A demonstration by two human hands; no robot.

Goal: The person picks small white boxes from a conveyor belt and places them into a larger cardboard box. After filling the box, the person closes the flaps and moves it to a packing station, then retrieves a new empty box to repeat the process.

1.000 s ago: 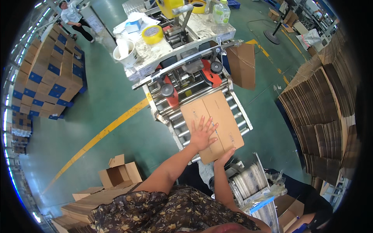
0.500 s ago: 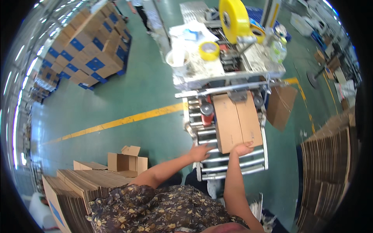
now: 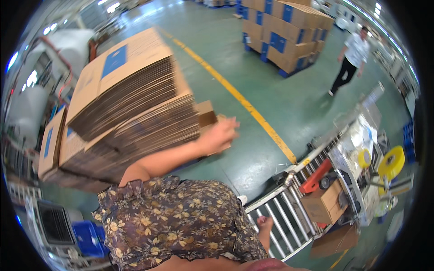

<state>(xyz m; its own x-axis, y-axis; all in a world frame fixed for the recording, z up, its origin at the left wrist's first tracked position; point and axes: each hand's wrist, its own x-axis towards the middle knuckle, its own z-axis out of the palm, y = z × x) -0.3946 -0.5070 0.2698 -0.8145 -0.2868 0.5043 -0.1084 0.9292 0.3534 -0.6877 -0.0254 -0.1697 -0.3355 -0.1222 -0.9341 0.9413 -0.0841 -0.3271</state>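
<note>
My left hand (image 3: 220, 135) is raised in front of a small open carton (image 3: 206, 114), beside the stack of flattened cardboard boxes (image 3: 135, 86). Its fingers are apart and slightly blurred, and I see nothing held in them. My right hand (image 3: 265, 222) is low over the near end of the roller conveyor (image 3: 282, 221), fingers loosely bent and empty. Farther along the rollers, a closed cardboard box (image 3: 323, 203) sits at the taping machine (image 3: 350, 192), beside a red guide part (image 3: 315, 177). It is apart from both hands.
A person (image 3: 354, 58) in a light shirt walks beyond the machine. Boxes stand on a blue pallet (image 3: 289, 34) at the back. Yellow tape rolls (image 3: 391, 162) are on the machine's right side. A blue bin (image 3: 88, 237) is at lower left. A yellow line (image 3: 235, 92) crosses the floor.
My view has swung left toward the flattened-box stack. My right hand has let go of the box, which is now farther into the taping machine. My left hand has moved from the conveyor toward the stack.
</note>
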